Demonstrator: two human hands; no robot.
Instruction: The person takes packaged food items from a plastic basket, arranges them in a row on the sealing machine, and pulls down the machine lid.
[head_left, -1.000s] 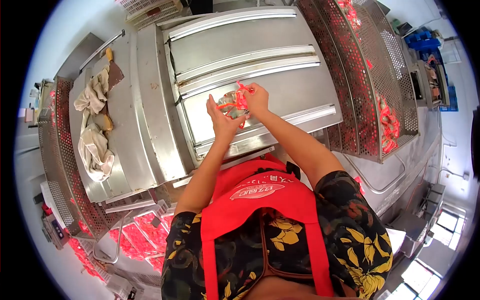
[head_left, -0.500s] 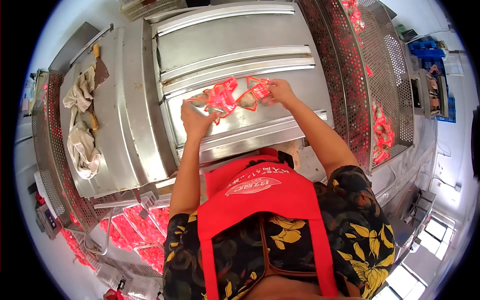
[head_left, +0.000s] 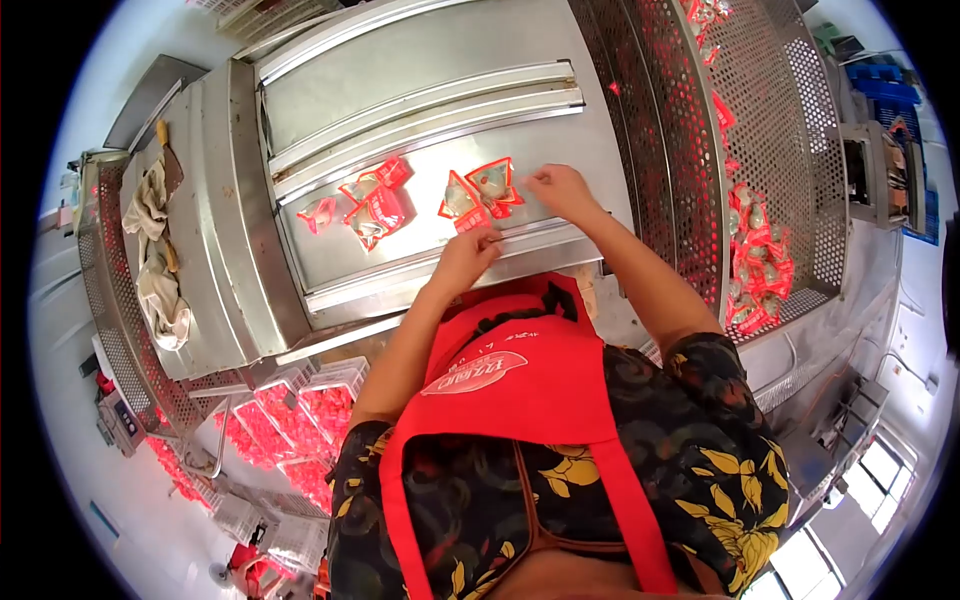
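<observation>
Two red-edged clear food packets (head_left: 480,192) lie together on the steel worktop (head_left: 430,140), with greenish-grey contents showing. My left hand (head_left: 467,260) is at their lower edge, fingers drawn together; whether they pinch anything is hidden. Just right of these packets, my right hand (head_left: 562,190) has its fingers curled in, apart from the packets, with nothing visible in them. Farther left lies another cluster of red packets (head_left: 376,205), and a smaller red packet (head_left: 318,214) beside it.
A perforated metal tray (head_left: 790,180) on the right holds several red packets (head_left: 758,260). Raised metal rails (head_left: 430,118) cross the worktop. Cloths (head_left: 160,295) and a yellow-handled blade (head_left: 170,165) lie on the left ledge. Crates of red packets (head_left: 275,425) stand below left. A person in red (head_left: 250,570) is partly visible.
Both hands have let go of the packets they were handling. My left hand has moved right and toward my body. The view has shifted, and packets now rest in two separated clusters.
</observation>
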